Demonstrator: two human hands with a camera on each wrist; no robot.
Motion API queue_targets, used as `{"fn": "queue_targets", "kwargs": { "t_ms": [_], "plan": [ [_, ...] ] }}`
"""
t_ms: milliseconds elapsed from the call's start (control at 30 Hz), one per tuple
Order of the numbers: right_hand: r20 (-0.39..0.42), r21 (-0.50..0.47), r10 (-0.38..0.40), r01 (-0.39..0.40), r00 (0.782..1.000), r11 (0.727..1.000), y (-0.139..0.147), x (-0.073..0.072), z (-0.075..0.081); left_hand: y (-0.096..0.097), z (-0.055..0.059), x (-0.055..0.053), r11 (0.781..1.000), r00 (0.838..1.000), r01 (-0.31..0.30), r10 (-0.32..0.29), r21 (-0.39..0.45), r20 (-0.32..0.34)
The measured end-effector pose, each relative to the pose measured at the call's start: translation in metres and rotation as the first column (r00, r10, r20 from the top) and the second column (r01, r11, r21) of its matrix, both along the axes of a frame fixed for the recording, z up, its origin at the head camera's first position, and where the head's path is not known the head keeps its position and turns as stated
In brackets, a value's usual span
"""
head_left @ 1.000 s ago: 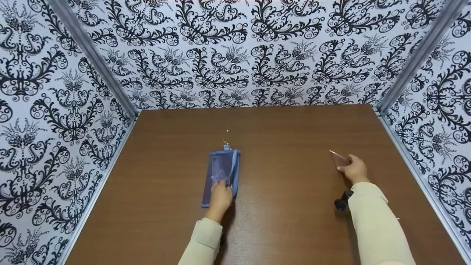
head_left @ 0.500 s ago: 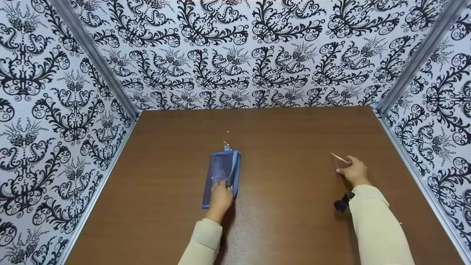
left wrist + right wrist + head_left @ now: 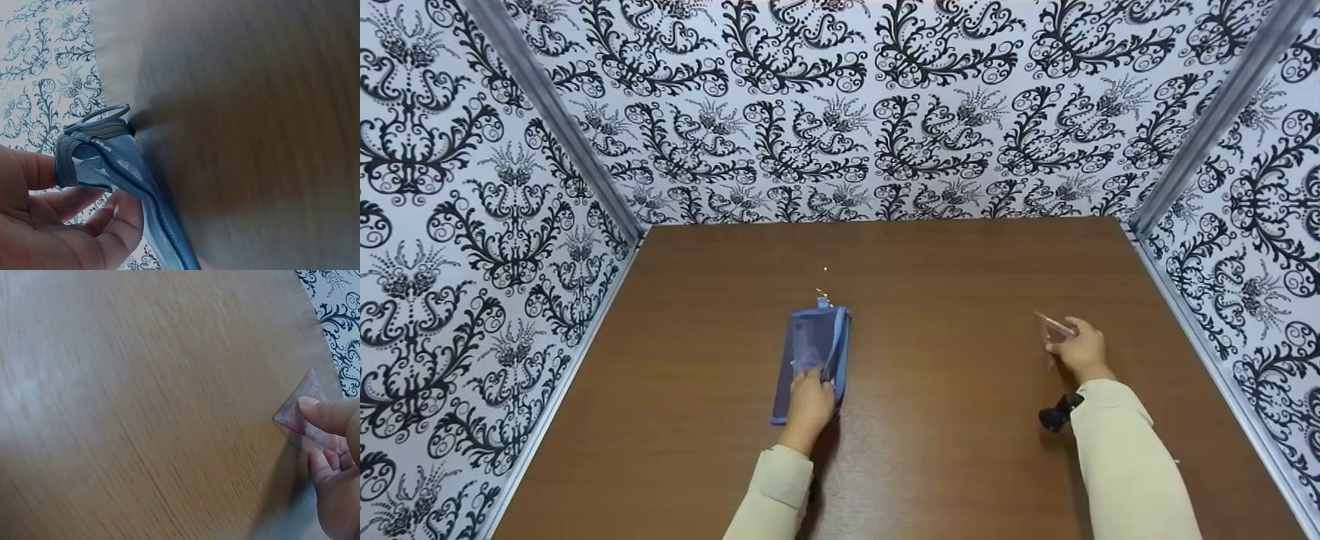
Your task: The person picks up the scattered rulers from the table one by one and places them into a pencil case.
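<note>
A blue mesh zip pouch [image 3: 814, 331] lies on the brown table, left of centre, and something pale shows through its mesh. My left hand [image 3: 810, 401] grips the pouch near its close end. In the left wrist view the thumb and fingers are at the pouch's [image 3: 126, 160] edge, and its zip side gapes open. Off to the right, my right hand [image 3: 1085, 349] pinches a see-through, pinkish triangular set square [image 3: 295, 406] between thumb and fingers. It is held tilted over the table, with its pointed corners sticking out; the fingers hide the rest.
A small metal clasp [image 3: 823, 298] sits at the pouch's far end. Beside the right cuff is a black object [image 3: 1059, 412]. White walls [image 3: 840, 112] with black scroll patterns enclose the wooden table [image 3: 930, 300] at the back and both sides.
My right hand has shifted very slightly and turned the set square, which now shows more edge-on in the head view. The left hand and pouch have stayed in place.
</note>
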State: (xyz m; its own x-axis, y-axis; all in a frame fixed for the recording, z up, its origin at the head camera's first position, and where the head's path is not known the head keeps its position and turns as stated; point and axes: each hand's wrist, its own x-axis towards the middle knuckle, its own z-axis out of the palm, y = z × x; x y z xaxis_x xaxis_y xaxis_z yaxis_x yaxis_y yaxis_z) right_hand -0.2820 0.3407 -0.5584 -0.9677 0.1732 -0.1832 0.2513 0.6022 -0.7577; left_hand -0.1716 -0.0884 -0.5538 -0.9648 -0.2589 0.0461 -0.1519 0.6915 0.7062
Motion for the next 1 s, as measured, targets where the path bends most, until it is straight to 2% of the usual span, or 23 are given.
{"fn": "queue_targets", "kwargs": {
  "t_ms": [200, 300, 533, 700, 733, 767, 833, 967, 1000],
  "plan": [
    [0.023, -0.147, -0.021, 0.024, 1.0, 0.989, -0.002, 0.004, 0.001, 0.0, 0.001, 0.002, 1.0, 1.0, -0.001, 0.001, -0.001, 0.003],
    [0.027, -0.188, -0.031, 0.035, 0.999, 0.982, -0.004, 0.005, 0.002, 0.0, 0.001, 0.002, 1.0, 1.0, -0.001, 0.001, 0.008, 0.012],
    [0.0, -0.195, -0.099, 0.097, 0.995, 0.976, -0.008, 0.001, -0.004, -0.001, 0.001, 0.002, 1.0, 1.0, 0.009, -0.008, 0.027, -0.019],
    [0.0, -0.201, -0.1, 0.098, 0.995, 0.975, -0.009, 0.001, -0.003, -0.001, 0.0, 0.002, 0.998, 0.999, 0.007, -0.005, 0.061, -0.044],
    [-0.001, -0.196, -0.099, 0.097, 0.995, 0.976, -0.01, 0.001, -0.003, -0.001, -0.001, 0.002, 0.998, 0.999, 0.007, -0.004, 0.064, -0.051],
    [-0.002, -0.19, -0.098, 0.095, 0.995, 0.977, -0.01, 0.001, -0.003, -0.002, -0.008, -0.001, 0.999, 0.997, 0.004, -0.001, 0.041, -0.075],
    [-0.002, -0.182, -0.095, 0.093, 0.995, 0.979, -0.011, 0.001, -0.003, -0.002, -0.009, -0.001, 0.999, 0.997, 0.001, 0.002, 0.038, -0.082],
    [0.012, -0.194, -0.098, 0.099, 0.995, 0.976, -0.011, 0.001, -0.002, -0.002, -0.008, 0.0, 0.999, 0.997, -0.001, 0.004, 0.039, -0.073],
    [0.018, -0.201, -0.099, 0.101, 0.995, 0.974, -0.011, 0.001, -0.002, -0.001, -0.001, 0.002, 0.998, 0.999, 0.0, 0.003, 0.064, -0.05]
  ]
}}
